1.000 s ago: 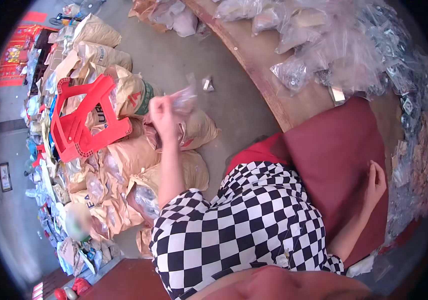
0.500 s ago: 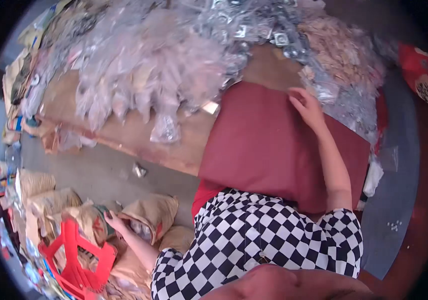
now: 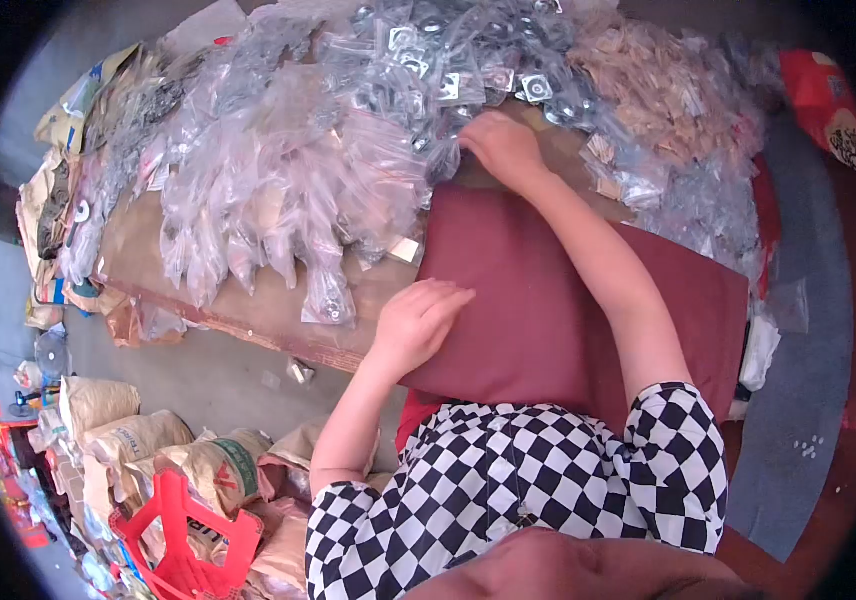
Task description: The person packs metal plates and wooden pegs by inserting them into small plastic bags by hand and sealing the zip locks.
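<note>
Many clear bags of metal parts point(image 3: 448, 85) lie heaped toward the far edge of the worktop point(image 3: 143, 250). The right hand point(image 3: 501, 150) is at their near side, fingers bent; whether its grip is grasping one, I cannot tell. By the near edge, the left hand point(image 3: 423, 322) is over a maroon cloth point(image 3: 508, 290), its grip released and fingers loosely curled. Tan packets point(image 3: 658, 95) are piled toward the far right corner.

Clear plastic bags point(image 3: 468, 62) of shiny metal parts lie heaped and overlapping on the brown surface point(image 3: 133, 238); just nearer, a maroon cloth point(image 3: 513, 300) lies spread, lightly creased.
</note>
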{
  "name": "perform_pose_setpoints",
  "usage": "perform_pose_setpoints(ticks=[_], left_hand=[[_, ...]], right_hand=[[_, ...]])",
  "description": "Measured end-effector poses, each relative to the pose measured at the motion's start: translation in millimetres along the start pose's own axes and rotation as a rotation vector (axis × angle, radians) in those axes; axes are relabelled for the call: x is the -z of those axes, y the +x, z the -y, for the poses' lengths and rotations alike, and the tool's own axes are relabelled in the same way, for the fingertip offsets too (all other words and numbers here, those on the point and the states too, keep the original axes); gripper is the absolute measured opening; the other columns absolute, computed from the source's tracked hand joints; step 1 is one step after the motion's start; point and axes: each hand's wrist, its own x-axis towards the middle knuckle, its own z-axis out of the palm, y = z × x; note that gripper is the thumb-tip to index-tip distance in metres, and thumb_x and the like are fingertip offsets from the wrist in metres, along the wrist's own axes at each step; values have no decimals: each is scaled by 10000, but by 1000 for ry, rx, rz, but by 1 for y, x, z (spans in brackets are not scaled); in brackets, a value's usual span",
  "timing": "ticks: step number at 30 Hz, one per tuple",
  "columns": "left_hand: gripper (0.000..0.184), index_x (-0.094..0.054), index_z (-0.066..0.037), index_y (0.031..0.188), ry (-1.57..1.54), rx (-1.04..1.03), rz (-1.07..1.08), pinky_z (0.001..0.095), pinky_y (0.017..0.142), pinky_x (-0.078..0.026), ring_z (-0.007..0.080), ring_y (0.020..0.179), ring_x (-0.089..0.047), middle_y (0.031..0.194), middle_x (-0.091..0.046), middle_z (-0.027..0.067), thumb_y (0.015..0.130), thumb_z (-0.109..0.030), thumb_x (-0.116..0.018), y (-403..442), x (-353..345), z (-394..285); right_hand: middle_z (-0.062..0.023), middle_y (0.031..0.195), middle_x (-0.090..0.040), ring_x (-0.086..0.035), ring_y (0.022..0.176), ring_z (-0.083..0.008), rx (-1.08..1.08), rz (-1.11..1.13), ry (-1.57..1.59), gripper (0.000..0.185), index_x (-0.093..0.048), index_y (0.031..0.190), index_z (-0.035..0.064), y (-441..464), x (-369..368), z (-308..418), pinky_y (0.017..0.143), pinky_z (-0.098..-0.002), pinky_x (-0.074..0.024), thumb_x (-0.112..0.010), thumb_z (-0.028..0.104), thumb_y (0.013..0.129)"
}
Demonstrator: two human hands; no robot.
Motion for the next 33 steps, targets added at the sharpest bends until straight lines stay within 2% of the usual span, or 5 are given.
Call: perform_pose_setpoints(ticks=[8, 10, 16, 24, 33], left_hand=[[738, -407, -20, 1418, -469, 442, -201, 413, 1048, -440, 318, 1309, -487, 1420, -477, 186, 791, -145, -776, 40, -41, -13], [859, -342, -19, 1453, 60, 250, -321, 438, 1069, -425, 340, 1362, -419, 1485, -383, 196, 748, -159, -814, 61, -38, -29], [225, -697, -32, 1022, -591, 628, 227, 289, 651, -502, 108, 718, -642, 751, -675, 48, 827, -125, -760, 51, -62, -27], [234, -675, -22, 1108, -1183, 1002, -68, 200, 647, -441, 42, 768, -567, 900, -667, -19, 968, -205, -640, 41, -88, -17], [398, -496, -70, 1382, -1173, 999, -115, 205, 686, -467, 49, 824, -554, 1120, -613, 15, 1020, -232, -529, 38, -95, 1]], right_hand=[[-98, 792, -667, -656, 716, -316, -54, 16, 108, 122, -634, 882, 118, -47, 104, 38, 578, -413, -481, -618, 236, 914], [-74, 762, -659, -648, 673, -283, 99, 85, 213, 96, -633, 846, 135, -68, 116, 57, 550, -388, -476, -656, 222, 879], [-50, 773, -657, -641, 680, -222, -266, 428, 484, 169, -658, 859, 108, -104, 161, 63, 639, -352, -497, -724, 262, 837], [-59, 1171, -634, -564, 1136, -340, -329, 99, -418, 263, -663, 1055, 146, -186, 109, -117, 935, -442, -449, -698, 265, 823], [-99, 987, -673, -654, 908, -235, -623, 220, 358, 282, -655, 1049, 64, -136, 156, 21, 788, -348, -509, -665, 298, 891]])
